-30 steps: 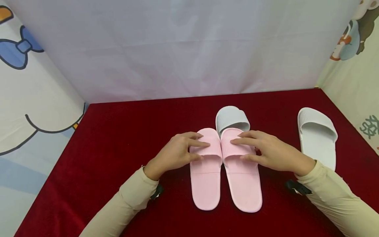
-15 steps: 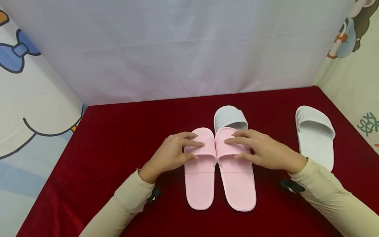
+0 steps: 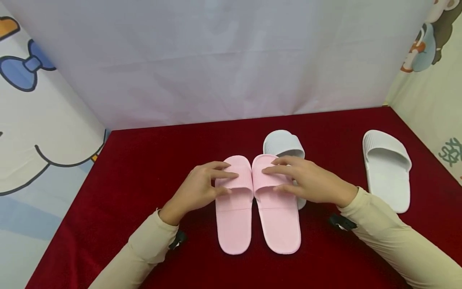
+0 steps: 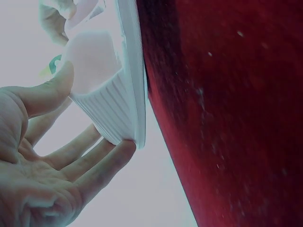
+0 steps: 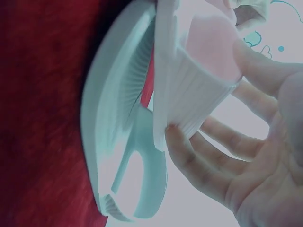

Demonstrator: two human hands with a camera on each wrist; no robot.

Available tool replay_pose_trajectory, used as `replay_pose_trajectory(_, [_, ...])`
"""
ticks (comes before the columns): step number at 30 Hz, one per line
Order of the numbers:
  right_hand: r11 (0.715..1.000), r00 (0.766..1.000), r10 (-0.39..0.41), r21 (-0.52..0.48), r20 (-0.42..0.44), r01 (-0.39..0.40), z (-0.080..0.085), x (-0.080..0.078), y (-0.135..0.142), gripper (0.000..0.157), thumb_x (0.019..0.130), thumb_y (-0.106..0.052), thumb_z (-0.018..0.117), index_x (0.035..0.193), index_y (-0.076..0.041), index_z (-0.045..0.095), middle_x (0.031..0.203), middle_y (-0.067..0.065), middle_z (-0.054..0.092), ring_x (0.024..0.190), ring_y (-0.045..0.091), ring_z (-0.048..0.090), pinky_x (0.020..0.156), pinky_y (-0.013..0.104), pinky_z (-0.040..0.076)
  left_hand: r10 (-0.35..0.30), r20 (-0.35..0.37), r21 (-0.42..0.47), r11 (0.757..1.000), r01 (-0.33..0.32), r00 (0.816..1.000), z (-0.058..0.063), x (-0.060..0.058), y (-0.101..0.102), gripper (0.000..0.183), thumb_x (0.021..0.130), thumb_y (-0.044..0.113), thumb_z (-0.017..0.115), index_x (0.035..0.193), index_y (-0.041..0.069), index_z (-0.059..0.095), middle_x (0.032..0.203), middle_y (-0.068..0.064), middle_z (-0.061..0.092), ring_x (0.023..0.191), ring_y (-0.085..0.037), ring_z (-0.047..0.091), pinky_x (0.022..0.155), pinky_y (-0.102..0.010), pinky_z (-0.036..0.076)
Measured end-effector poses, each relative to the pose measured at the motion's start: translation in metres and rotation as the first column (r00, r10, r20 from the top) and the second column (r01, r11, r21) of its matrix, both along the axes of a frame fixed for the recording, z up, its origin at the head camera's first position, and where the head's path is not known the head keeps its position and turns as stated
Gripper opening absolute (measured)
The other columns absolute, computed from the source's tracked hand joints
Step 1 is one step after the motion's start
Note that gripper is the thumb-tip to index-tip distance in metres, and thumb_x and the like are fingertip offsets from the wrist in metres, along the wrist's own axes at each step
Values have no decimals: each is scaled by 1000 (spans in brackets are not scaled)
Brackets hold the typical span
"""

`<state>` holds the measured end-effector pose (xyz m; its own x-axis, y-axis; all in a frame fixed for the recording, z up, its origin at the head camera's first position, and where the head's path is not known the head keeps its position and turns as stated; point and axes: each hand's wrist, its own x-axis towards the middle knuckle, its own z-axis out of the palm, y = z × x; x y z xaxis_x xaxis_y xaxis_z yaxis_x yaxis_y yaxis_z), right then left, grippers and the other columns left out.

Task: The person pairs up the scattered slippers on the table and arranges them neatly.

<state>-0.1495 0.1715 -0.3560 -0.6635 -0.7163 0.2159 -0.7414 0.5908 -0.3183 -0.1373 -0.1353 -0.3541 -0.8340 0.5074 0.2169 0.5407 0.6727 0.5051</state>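
Two pink slippers lie side by side, toes away from me, close over the red cloth. My left hand (image 3: 200, 186) holds the left pink slipper (image 3: 234, 228) by its ribbed strap, thumb at the strap's rear edge and fingers spread toward the toe. In the same way my right hand (image 3: 306, 178) grips the right pink slipper (image 3: 279, 226). A white slipper (image 3: 283, 142) lies partly hidden behind and under the right pink one; in the right wrist view this white slipper (image 5: 111, 118) shows between the cloth and the pink sole.
Another white slipper (image 3: 388, 172) lies apart at the right side of the red cloth (image 3: 155, 160). A pale curtain (image 3: 216, 60) hangs behind the table, with cartoon-printed sheets (image 3: 54, 116) at both sides.
Both hands have moved left together with the pink slippers. More of the near white slipper shows, its heel now visible beside the right pink one. The white slippers have not moved.
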Motion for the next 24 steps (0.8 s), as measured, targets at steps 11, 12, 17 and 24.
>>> replay_pose_trajectory(11, [999, 998, 36, -18, 48, -35, 0, -8, -25, 43, 89, -28, 74, 130, -19, 66, 129, 9, 63, 123, 25, 58, 100, 43, 50, 26, -2, 19, 999, -25, 1000, -3, 0, -25, 41, 75, 14, 87, 114, 16, 77, 127, -14, 68, 119, -33, 65, 97, -46, 53])
replay_pose_trajectory(12, [999, 998, 38, -19, 55, -37, -1, -8, -28, 43, 89, -29, 74, 130, -19, 66, 129, 9, 63, 123, 25, 58, 101, 43, 50, 29, -2, 20, 999, -29, 1000, -4, 0, -27, 41, 75, 13, 86, 114, 15, 77, 127, -14, 68, 119, -33, 65, 97, -47, 53])
replay_pose_trajectory(17, [998, 998, 53, -23, 31, -52, -4, -11, -40, 42, 89, -28, 74, 129, -19, 67, 127, 12, 63, 118, 26, 61, 99, 45, 50, 40, -6, 6, 999, -40, 999, -7, 1, -38, 41, 75, 12, 86, 114, 15, 77, 127, -14, 68, 119, -33, 64, 97, -47, 53])
replay_pose_trajectory(24, [997, 997, 72, 8, 26, -72, -3, -15, -56, 44, 88, -31, 75, 129, -19, 66, 125, 13, 64, 113, 27, 62, 99, 44, 50, 62, -6, -8, 998, -62, 998, -8, 1, -48, 41, 74, 10, 86, 113, 14, 77, 127, -14, 68, 119, -34, 64, 94, -47, 53])
